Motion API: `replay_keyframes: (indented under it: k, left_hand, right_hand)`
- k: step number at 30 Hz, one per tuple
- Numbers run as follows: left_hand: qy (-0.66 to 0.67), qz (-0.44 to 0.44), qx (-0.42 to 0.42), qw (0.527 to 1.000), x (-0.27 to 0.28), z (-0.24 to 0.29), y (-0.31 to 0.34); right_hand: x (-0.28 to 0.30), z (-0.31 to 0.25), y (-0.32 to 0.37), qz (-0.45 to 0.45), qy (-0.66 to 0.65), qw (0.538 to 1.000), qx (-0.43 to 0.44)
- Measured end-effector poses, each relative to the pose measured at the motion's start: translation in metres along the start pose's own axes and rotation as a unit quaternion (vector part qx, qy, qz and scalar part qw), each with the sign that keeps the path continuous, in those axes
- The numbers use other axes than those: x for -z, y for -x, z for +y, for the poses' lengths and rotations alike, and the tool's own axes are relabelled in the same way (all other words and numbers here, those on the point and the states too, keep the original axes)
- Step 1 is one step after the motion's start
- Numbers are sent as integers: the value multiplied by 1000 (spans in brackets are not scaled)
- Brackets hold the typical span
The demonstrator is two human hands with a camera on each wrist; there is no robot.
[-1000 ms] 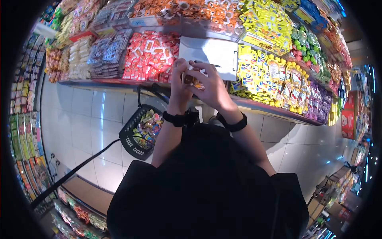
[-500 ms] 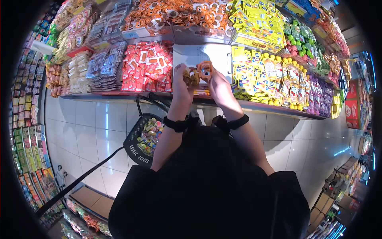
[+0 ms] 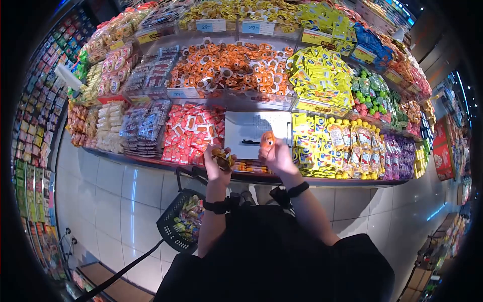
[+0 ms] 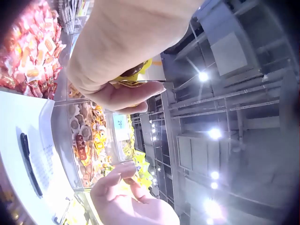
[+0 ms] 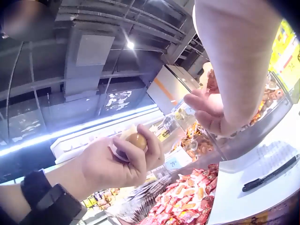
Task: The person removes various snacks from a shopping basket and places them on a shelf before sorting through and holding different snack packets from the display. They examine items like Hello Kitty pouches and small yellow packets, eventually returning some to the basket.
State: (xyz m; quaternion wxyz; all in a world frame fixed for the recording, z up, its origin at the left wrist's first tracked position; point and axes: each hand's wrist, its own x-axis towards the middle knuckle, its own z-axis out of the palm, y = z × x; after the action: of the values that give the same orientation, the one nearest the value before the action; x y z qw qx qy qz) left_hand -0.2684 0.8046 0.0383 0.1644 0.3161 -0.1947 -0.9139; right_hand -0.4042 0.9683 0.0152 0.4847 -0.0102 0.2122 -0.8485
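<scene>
Over the near edge of the display, my left hand (image 3: 213, 170) holds a small yellow-and-brown snack packet (image 3: 223, 160). A round brown piece shows between its fingers in the right wrist view. To its right, my right hand (image 3: 283, 160) pinches a small orange-wrapped snack packet (image 3: 267, 141) with a round eye print, held upright above a clipboard (image 3: 240, 126). Handwriting covers part of the clipboard's white sheet, and a black pen (image 5: 269, 174) lies across it. Similar orange packets (image 3: 231, 63) fill the bins behind.
Red-and-white packets (image 3: 193, 133) lie left of the clipboard, yellow pouches (image 3: 312, 143) to its right. Price tags (image 3: 210, 25) front the upper bins. On the tiled floor at left stands a dark basket (image 3: 168, 229) of mixed sweets, with a long handle.
The hands were together over the clipboard; they have parted, one packet in each. The head view has tilted up, showing more upper bins, and the pen is uncovered.
</scene>
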Motion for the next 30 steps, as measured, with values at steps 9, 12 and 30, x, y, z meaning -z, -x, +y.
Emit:
replay_keyframes:
  k: [9,12,30]
  left_hand:
    - [-19,-19,-23,999,-6,6,8]
    - [-56,-51,-26,997,1,2,-5]
    - [-120,-115,10,986,-31,5,-11]
  right_hand:
    - [-37,-85,-105,141,284,948,39]
    - [-43,-25,-77,107,585,801,76]
    - [-57,23,-32,116,572,790,188]
